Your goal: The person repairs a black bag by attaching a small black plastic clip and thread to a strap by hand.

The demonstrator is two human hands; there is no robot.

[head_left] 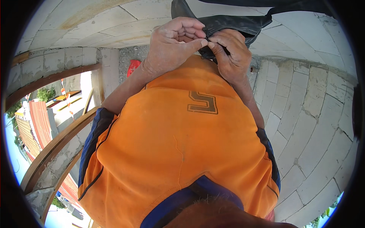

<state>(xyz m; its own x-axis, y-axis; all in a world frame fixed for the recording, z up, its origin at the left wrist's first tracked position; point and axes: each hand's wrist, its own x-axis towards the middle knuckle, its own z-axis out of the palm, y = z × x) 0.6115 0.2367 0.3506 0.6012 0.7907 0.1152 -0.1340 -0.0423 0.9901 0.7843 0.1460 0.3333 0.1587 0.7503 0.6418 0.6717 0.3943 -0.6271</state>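
Observation:
A black leather-like bag (243, 23) is in front of my waist at the top of the view, its upper side folded. My left hand (171, 45) pinches a small dark piece at the bag's near edge between thumb and fingertips, the other fingers curled. My right hand (232, 55) is closed on the same edge, thumb and forefinger pressed together beside the left fingertips. Both sets of fingertips nearly meet there. Whether the pinched bit is a zip end or a strap end is too small to tell. Parts of the right fingers are hidden against the bag.
Pale block walls (304, 106) rise close on the right and ahead. On the left is a window opening with a brown wooden frame (57, 148), showing roofs and greenery outside. A red object (133, 67) lies beyond my left forearm. My orange shirt (171, 125) fills the middle.

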